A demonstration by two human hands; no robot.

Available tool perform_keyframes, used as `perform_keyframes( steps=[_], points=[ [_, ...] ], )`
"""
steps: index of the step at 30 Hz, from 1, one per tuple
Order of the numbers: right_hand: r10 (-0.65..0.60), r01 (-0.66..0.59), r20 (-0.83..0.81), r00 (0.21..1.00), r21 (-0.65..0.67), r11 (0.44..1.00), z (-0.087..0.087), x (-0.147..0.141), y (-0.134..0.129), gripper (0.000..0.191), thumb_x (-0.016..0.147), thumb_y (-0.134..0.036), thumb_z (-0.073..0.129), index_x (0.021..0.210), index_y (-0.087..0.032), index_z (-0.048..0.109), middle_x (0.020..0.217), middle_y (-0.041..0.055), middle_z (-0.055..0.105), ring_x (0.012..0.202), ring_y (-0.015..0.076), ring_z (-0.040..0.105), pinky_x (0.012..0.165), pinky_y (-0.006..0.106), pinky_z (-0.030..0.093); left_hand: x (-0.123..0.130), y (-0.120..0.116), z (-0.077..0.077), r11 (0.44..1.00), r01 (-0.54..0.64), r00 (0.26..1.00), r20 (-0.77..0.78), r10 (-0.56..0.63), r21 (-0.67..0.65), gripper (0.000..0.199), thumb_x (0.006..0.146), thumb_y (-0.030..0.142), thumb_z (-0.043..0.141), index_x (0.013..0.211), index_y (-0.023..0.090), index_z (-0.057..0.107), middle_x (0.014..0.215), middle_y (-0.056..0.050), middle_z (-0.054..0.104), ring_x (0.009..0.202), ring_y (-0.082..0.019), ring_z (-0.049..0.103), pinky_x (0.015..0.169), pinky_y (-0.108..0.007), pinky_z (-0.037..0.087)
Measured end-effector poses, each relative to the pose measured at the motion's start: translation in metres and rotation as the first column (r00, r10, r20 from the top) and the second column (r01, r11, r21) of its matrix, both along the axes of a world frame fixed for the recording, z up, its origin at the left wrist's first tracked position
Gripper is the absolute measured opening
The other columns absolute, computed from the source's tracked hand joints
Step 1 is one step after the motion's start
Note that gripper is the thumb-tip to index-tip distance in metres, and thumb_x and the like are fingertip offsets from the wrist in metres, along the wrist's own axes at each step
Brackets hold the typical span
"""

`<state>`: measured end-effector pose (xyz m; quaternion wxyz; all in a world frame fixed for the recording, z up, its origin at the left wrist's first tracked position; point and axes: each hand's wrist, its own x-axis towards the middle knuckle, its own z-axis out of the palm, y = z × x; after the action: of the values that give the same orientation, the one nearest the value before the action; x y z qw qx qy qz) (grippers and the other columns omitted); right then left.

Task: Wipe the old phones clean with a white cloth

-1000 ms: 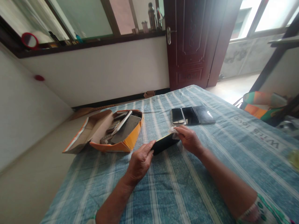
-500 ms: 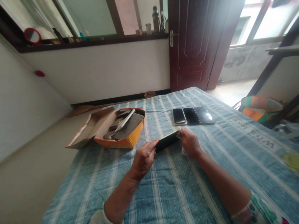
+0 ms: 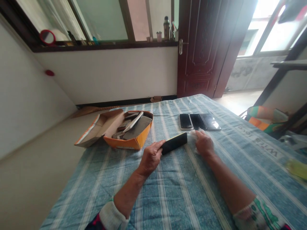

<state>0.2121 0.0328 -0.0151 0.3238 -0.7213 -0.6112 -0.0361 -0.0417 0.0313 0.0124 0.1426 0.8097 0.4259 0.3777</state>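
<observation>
My left hand (image 3: 151, 158) grips one end of a dark phone (image 3: 174, 143) with a yellowish edge, held tilted above the striped bedspread (image 3: 168, 191). To its right, my right hand (image 3: 203, 144) is closed around a crumpled whitish tissue (image 3: 192, 136), a small gap away from the phone's far end. Beyond that hand three devices lie side by side: a phone with a light rim (image 3: 185, 121), a black phone (image 3: 197, 120) and a larger, shiny one (image 3: 211, 121).
An orange cardboard box (image 3: 141, 135) with its lid (image 3: 98, 127) folded back stands at the left, holding several old phones (image 3: 134, 123). Yellow cloth (image 3: 297, 168) lies at the right edge. Behind the bed are a wall and a dark red door (image 3: 203, 48).
My right hand with the tissue has come off the phone's end and moved right. The phone stays in my left hand. The whole view has shifted slightly.
</observation>
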Motion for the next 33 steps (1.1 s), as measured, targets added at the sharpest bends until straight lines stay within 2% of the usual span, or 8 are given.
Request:
perform_keyframes(
  steps=[3, 5, 8, 14, 21, 27, 31, 33],
  points=[
    [0.017, -0.005, -0.067, 0.998, 0.179, 0.984, -0.001, 0.000, 0.002, 0.037, 0.086, -0.010, 0.037, 0.104, -0.020, 0.067, 0.094, 0.0073, 0.067, 0.085, 0.0206, 0.062, 0.071, 0.027, 0.045, 0.000, 0.002, 0.001, 0.979, -0.029, 0.996, 0.082, 0.047, -0.201, 0.038, 0.079, 0.017, 0.054, 0.114, 0.018, 0.067, 0.112, -0.004, 0.072, 0.102, -0.022, 0.067, 0.096, -0.036, 0.052],
    [0.084, -0.055, -0.096, 0.992, 0.271, 0.961, -0.001, -0.006, 0.001, 0.036, 0.088, -0.012, 0.037, 0.106, -0.019, 0.066, 0.097, 0.0073, 0.067, 0.090, 0.0206, 0.062, 0.075, 0.027, 0.047, 0.001, 0.004, 0.001, 0.941, -0.002, 0.989, 0.139, 0.052, -0.338, 0.041, 0.076, 0.017, 0.055, 0.115, 0.016, 0.066, 0.107, -0.004, 0.073, 0.095, -0.022, 0.069, 0.091, -0.036, 0.054],
    [0.197, -0.162, -0.097, 0.976, 0.287, 0.944, -0.002, -0.018, -0.001, 0.035, 0.089, -0.011, 0.037, 0.109, -0.020, 0.065, 0.104, 0.0076, 0.067, 0.097, 0.0198, 0.062, 0.081, 0.027, 0.047, 0.002, 0.007, 0.002, 0.897, 0.044, 0.987, 0.160, 0.031, -0.439, 0.044, 0.073, 0.012, 0.053, 0.115, 0.015, 0.066, 0.100, -0.001, 0.075, 0.088, -0.019, 0.070, 0.083, -0.031, 0.057],
    [0.330, -0.328, -0.005, 0.944, 0.101, 0.939, -0.005, -0.033, -0.005, 0.037, 0.087, -0.006, 0.038, 0.109, -0.022, 0.064, 0.113, 0.0063, 0.065, 0.104, 0.0197, 0.058, 0.089, 0.029, 0.044, 0.005, 0.012, 0.004, 0.946, -0.126, 0.984, -0.161, 0.080, -0.300, 0.040, 0.073, 0.009, 0.053, 0.108, 0.019, 0.068, 0.099, -0.001, 0.073, 0.091, -0.018, 0.068, 0.086, -0.028, 0.052],
    [0.340, -0.330, 0.075, 0.938, -0.118, 0.937, 0.001, -0.046, -0.009, 0.035, 0.089, -0.008, 0.039, 0.112, -0.021, 0.062, 0.119, 0.0087, 0.061, 0.105, 0.0221, 0.055, 0.089, 0.032, 0.041, 0.010, 0.010, 0.004, 0.943, -0.245, 0.939, -0.296, 0.173, -0.227, 0.030, 0.075, 0.010, 0.056, 0.101, 0.017, 0.069, 0.090, -0.006, 0.067, 0.084, -0.020, 0.064, 0.083, -0.033, 0.050],
    [0.340, -0.328, 0.053, 0.939, -0.165, 0.930, 0.002, -0.047, -0.012, 0.035, 0.090, -0.011, 0.040, 0.114, -0.025, 0.062, 0.121, 0.0059, 0.061, 0.111, 0.0213, 0.053, 0.092, 0.032, 0.040, 0.014, 0.002, 0.003, 0.947, -0.263, 0.927, -0.321, 0.195, -0.184, 0.030, 0.076, 0.012, 0.061, 0.105, 0.014, 0.067, 0.103, -0.010, 0.066, 0.100, -0.022, 0.060, 0.094, -0.034, 0.046],
    [0.355, -0.346, 0.030, 0.934, -0.159, 0.925, 0.002, -0.045, -0.013, 0.036, 0.089, -0.010, 0.040, 0.114, -0.025, 0.062, 0.120, 0.0063, 0.061, 0.113, 0.0210, 0.052, 0.093, 0.032, 0.039, 0.013, -0.004, 0.004, 0.955, -0.248, 0.925, -0.333, 0.184, -0.161, 0.046, 0.068, 0.028, 0.075, 0.109, 0.014, 0.063, 0.107, -0.011, 0.065, 0.106, -0.028, 0.057, 0.094, -0.039, 0.045],
    [0.364, -0.359, 0.016, 0.931, -0.141, 0.923, 0.002, -0.045, -0.013, 0.035, 0.089, -0.011, 0.041, 0.113, -0.023, 0.062, 0.119, 0.0076, 0.062, 0.112, 0.0219, 0.053, 0.092, 0.033, 0.041, 0.012, -0.004, 0.004, 0.961, -0.231, 0.926, -0.337, 0.170, -0.150, 0.053, 0.062, 0.029, 0.078, 0.110, 0.015, 0.061, 0.108, -0.010, 0.065, 0.107, -0.029, 0.056, 0.094, -0.040, 0.045]
  ],
)
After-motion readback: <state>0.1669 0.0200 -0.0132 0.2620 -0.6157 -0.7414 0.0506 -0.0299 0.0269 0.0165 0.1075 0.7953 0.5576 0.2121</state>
